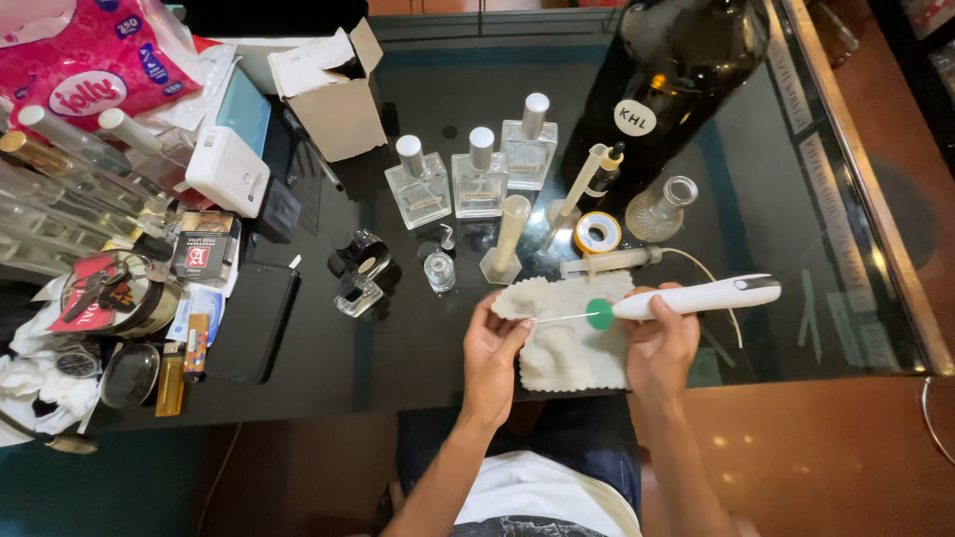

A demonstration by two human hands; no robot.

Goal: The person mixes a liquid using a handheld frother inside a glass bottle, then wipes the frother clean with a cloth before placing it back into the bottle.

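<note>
The white wand lies left-to-right over the cloth on the desk, right hand gripping its body, left hand pinching the thin shaft's left tip.

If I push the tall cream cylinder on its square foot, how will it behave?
The cream cylinder would probably tip rather than slide: it is tall and narrow over a small foot. It looks like light plastic, so likely easy to knock. Falling, it might hit the small glass bottle beside it.
</note>
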